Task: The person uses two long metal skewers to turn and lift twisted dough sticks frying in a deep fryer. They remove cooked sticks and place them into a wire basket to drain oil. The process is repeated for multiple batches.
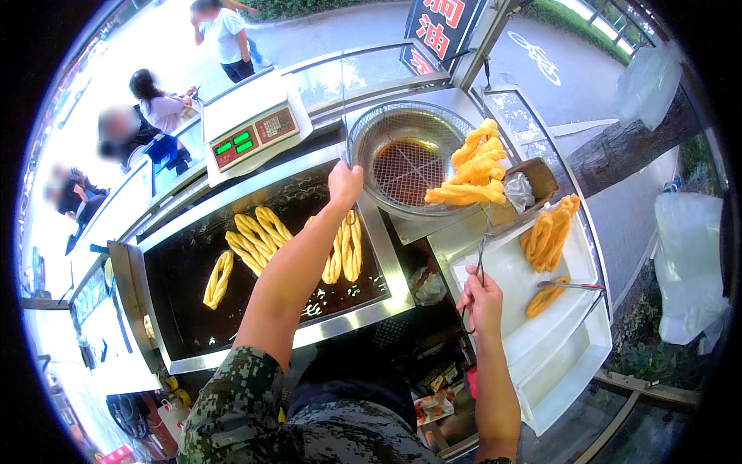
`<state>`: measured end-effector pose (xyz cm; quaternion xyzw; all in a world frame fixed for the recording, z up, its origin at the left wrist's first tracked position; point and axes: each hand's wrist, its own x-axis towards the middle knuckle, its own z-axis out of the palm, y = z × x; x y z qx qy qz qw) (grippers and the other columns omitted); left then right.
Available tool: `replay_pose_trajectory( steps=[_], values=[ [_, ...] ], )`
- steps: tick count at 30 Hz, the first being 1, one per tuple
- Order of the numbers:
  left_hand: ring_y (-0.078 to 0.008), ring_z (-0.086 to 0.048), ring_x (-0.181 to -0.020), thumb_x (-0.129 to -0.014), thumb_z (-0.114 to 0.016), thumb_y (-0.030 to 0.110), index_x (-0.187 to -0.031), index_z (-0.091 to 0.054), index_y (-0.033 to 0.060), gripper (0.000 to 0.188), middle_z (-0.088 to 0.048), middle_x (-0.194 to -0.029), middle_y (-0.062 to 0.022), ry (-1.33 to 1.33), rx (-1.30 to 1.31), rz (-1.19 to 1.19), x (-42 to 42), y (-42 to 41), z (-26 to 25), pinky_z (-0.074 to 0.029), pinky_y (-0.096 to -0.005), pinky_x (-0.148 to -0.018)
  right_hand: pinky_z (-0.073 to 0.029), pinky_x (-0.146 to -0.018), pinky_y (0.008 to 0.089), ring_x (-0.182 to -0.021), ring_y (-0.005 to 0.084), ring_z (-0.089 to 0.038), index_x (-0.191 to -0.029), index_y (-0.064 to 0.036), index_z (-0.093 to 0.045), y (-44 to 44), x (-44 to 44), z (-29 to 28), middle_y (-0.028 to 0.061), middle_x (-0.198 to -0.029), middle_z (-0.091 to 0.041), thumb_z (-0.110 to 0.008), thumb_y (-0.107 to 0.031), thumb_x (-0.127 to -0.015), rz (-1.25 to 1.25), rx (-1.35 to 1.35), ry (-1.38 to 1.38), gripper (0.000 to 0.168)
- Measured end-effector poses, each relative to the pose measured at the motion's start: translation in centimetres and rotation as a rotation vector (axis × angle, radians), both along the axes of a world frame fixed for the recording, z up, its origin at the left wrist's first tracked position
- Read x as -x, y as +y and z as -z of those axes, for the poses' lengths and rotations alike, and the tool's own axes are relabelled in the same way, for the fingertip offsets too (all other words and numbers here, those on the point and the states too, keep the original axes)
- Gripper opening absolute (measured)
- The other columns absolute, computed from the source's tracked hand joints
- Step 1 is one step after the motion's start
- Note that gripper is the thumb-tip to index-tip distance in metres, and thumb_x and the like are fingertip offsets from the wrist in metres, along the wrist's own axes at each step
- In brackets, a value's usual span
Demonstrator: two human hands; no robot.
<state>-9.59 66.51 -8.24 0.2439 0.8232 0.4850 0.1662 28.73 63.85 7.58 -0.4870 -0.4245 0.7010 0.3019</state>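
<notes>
My left hand (346, 182) grips a thin metal rod (344, 116) upright above the right part of a rectangular fryer (185, 325). In its dark oil float several pale yellow dough twists (249, 240); my left forearm hides some. My right hand (482, 298) is shut on long, thin metal tongs (480, 255) with a dark loop handle. At their far end are several golden fried dough twists (472, 174), beside the right rim of a round wire-mesh strainer (377, 124). That strainer sits over a metal basin with brown liquid inside.
White plastic trays (504, 272) on the right hold browner fried twists (549, 235) and another pair of tongs (571, 286). A digital scale (255, 136) stands behind the fryer. Beyond the glass guard (359, 75) are several people. Clear plastic bags (690, 261) hang at far right.
</notes>
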Motion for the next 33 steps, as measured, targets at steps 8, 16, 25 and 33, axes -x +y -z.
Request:
replay_pose_trajectory(
  steps=[8, 16, 25, 33],
  values=[
    [-0.0456, -0.062, -0.093, -0.087, -0.056, 0.027, -0.096, -0.058, -0.0053, 0.034, -0.064, -0.094, -0.0306, 0.063, 0.072, 0.007, -1.2, -0.3, -2.6, -0.048, -0.0493, -0.082, -0.045, -0.046, 0.0239, -0.050, 0.0072, -0.046, -0.113, 0.004, -0.056, 0.7, 0.5, 0.8, -0.0012, -0.064, -0.047, -0.054, -0.011, -0.095, 0.004, 0.026, 0.002, 0.023],
    [-0.0365, -0.064, -0.081, -0.083, -0.068, 0.030, -0.093, -0.052, -0.0021, 0.037, -0.064, -0.082, -0.0208, 0.075, -0.032, 0.008, -3.2, -3.7, -5.8, -0.049, -0.0430, -0.074, -0.045, -0.046, 0.0244, -0.051, 0.0071, -0.045, -0.115, 0.004, -0.055, 2.2, 0.1, 1.3, -0.0020, -0.065, -0.046, -0.055, -0.012, -0.095, 0.046, 0.022, 0.027, 0.025],
    [-0.0076, -0.050, -0.067, -0.095, -0.054, 0.013, -0.093, -0.058, 0.0007, 0.013, -0.058, -0.078, -0.0004, -0.482, 0.058, 0.521, -12.2, -23.3, -15.2, -0.043, -0.0245, -0.062, -0.046, -0.045, 0.0252, -0.052, 0.0083, -0.045, -0.112, 0.002, -0.057, 3.2, 0.1, 1.2, -0.0023, -0.065, -0.045, -0.056, -0.012, -0.095, 0.045, 0.051, 0.062, 0.022],
    [-0.0090, -0.061, -0.066, -0.099, -0.053, 0.022, -0.101, -0.057, 0.0013, 0.021, -0.065, -0.086, -0.0023, -0.686, 0.299, 0.731, -16.0, -28.2, -17.8, -0.051, -0.0242, -0.056, -0.046, -0.046, 0.0258, -0.050, 0.0088, -0.046, -0.111, 0.002, -0.057, 3.3, 0.2, 2.8, -0.0018, -0.065, -0.046, -0.057, -0.012, -0.094, 0.061, 0.026, 0.048, 0.022]
  ],
)
